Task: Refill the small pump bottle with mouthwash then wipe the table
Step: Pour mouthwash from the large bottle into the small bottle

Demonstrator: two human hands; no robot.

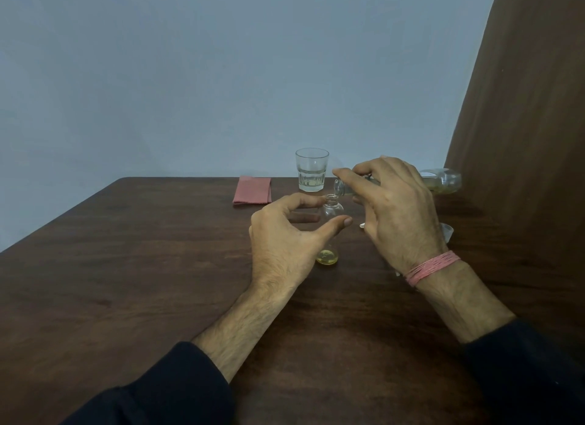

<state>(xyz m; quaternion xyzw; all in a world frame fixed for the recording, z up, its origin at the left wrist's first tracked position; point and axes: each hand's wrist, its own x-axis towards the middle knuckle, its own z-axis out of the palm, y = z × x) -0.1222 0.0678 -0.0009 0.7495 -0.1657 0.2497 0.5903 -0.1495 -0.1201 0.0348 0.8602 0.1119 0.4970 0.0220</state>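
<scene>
A small clear bottle [331, 210] stands upright on the dark wooden table [133, 266], its neck uncapped and a little yellow liquid at its bottom. My left hand [285, 238] curls around its middle, thumb and fingers on either side. My right hand [392, 209] grips a larger clear mouthwash bottle [443, 181] tipped on its side, its mouth just above the small bottle's neck. A folded pink cloth [252, 189] lies at the table's far edge.
A drinking glass [311, 169] with some pale liquid stands behind the bottles. A small clear or white part [447, 231] lies on the table behind my right hand, mostly hidden. A brown curtain [522, 108] hangs at the right.
</scene>
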